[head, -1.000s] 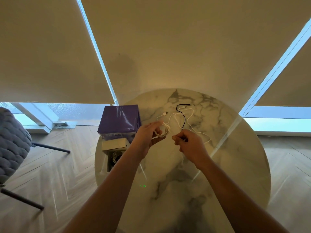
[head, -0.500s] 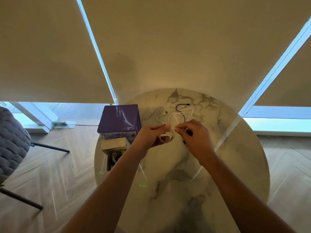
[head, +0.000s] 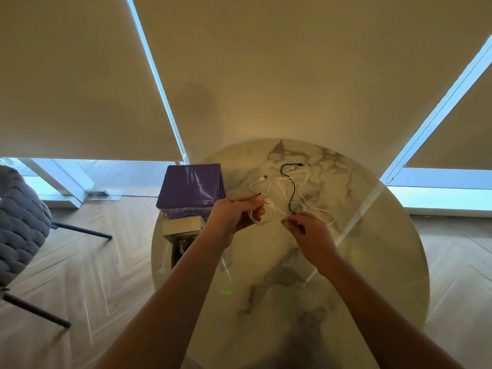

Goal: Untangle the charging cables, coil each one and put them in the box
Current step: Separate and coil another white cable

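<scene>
- The white charging cable is partly wound into a small coil held above the marble table, near its middle; the loose run trails back across the top to a white USB plug.
- A black cable crosses the white one on the table, so they look tangled where they overlap.
- Judged from its look, the cable is light, limp and smooth: it should bend freely, spring open if let go, and snag at the crossing if pulled hard.
- The left hand has thumb and fingers curled round the coil, pinning the loops.
- The right hand pinches the strand just beside the coil; whether it also nips the black cable's end I cannot tell.
- Best hold, I judge: keep the coil pinned and feed the strand near it, not by the plug.
- A small open box with cable inside sits at the table's left edge, beside a purple box.
</scene>
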